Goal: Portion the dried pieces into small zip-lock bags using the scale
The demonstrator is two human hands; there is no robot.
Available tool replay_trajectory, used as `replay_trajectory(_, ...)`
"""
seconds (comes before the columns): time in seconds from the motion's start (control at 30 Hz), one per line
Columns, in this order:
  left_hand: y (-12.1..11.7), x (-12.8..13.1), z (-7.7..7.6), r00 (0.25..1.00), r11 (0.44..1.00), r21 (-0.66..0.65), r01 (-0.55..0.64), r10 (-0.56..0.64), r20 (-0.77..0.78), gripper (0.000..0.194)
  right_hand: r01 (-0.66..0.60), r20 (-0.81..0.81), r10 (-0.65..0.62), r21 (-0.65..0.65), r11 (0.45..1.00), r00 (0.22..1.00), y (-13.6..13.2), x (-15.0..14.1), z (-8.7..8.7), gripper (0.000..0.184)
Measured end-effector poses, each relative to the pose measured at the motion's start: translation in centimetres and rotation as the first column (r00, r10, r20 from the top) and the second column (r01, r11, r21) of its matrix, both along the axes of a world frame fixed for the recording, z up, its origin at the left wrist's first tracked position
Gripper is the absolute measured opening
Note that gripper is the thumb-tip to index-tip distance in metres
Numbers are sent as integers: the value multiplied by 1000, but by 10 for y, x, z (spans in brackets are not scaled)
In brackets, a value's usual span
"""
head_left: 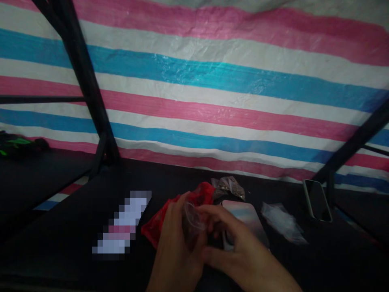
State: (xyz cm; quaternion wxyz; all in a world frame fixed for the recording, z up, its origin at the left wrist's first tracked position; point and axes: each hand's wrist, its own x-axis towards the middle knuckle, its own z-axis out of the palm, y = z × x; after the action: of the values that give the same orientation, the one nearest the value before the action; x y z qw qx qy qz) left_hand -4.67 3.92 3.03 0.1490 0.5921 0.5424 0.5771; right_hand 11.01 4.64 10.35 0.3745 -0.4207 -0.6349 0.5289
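Observation:
Both hands meet around a small clear plastic bag (194,217) above the dark tabletop. My left hand (178,251) is curled about the bag from the left, thumb and fingers closed on it. From the right, my right hand (243,249) has its bent fingertips at the bag's upper edge, pinching it. Behind my left hand lies a crumpled red plastic bag (153,228), its contents mostly hidden. Just beyond my right hand sits a flat, shiny silver object (245,217), partly covered by that hand. What the clear bag contains is too dim to make out.
Farther back lies a clear bag of small brown bits (232,186). A pile of clear plastic bags (282,224) and a phone (317,200) are on the right. A blurred-out sheet (123,225) lies left. Dark metal posts (91,85) stand before a striped tarp (212,109).

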Motion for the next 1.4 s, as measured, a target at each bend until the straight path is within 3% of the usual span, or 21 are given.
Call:
replay_trajectory(0.07,-1,8,-6,998,1000,18,25,-24,-66,64,38,88,-40,23,999,995,2,-4,-3,48)
replay_trajectory(0.13,-2,13,-7,993,998,8,55,-54,-108,74,92,79,-99,79,993,992,9,0,-8,34)
replay_trajectory(0.23,-2,15,-4,987,998,12,56,-54,-150,84,184,40,-190,132,974,981,23,24,-18,24)
replay_trajectory(0.4,1,-4,-1,928,990,62,-127,141,-345,50,303,113,-312,90,949,943,43,82,-42,33)
replay_trajectory(0.47,0,-17,-4,830,962,-7,-274,233,-507,48,391,274,-413,133,911,869,48,98,-52,33)
replay_trajectory(0.53,0,-30,-10,746,915,-107,-389,244,-619,57,440,442,-505,247,863,742,52,108,-60,34)
replay_trajectory(0.6,1,-42,-15,761,863,-256,-435,201,-616,64,450,517,-598,394,802,613,54,111,-62,35)
replay_trajectory(0.7,7,-52,-19,910,864,-446,-233,31,-414,60,457,451,-727,573,680,517,53,99,-56,37)
replay_trajectory(0.77,12,-52,-17,962,884,-451,-127,-2,-275,55,423,398,-731,622,659,554,50,77,-51,35)
replay_trajectory(0.87,18,-45,-13,993,898,-430,-96,55,-105,52,266,460,-581,582,768,672,43,28,-51,32)
replay_trajectory(1.0,22,-35,-8,976,921,-389,-32,113,188,55,184,606,-490,496,849,627,39,-27,-64,47)
replay_trajectory(1.1,23,-34,-6,931,924,-381,-35,169,324,54,217,579,-489,476,852,652,45,-37,-66,50)
replay_trajectory(1.17,23,-37,-6,917,923,-350,-158,268,294,54,301,488,-570,524,797,661,48,-32,-61,43)
replay_trajectory(1.27,22,-43,-9,884,878,-170,-447,463,68,52,391,369,-680,606,693,634,51,-22,-52,37)
replay_trajectory(1.33,20,-44,-12,855,855,-33,-518,516,-54,45,364,383,-673,620,695,632,50,-17,-49,39)
replay_trajectory(1.4,18,-43,-16,857,863,56,-502,505,-103,38,323,433,-652,616,718,622,48,-15,-49,43)
